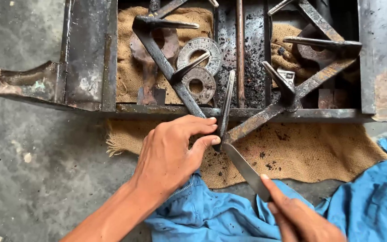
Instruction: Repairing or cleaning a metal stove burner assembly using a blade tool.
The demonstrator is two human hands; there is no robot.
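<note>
Grate [229, 130] gripped by left hand [171, 154], knife [247, 172] scraping.

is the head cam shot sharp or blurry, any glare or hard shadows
Head view: mostly sharp, with soft, even light and no hard shadows; dull sheen only on the knife blade and the rusty stove frame; the left hand on the pan support is crisp, the right hand at the bottom edge slightly soft; burlap weave reads clearly.
</note>
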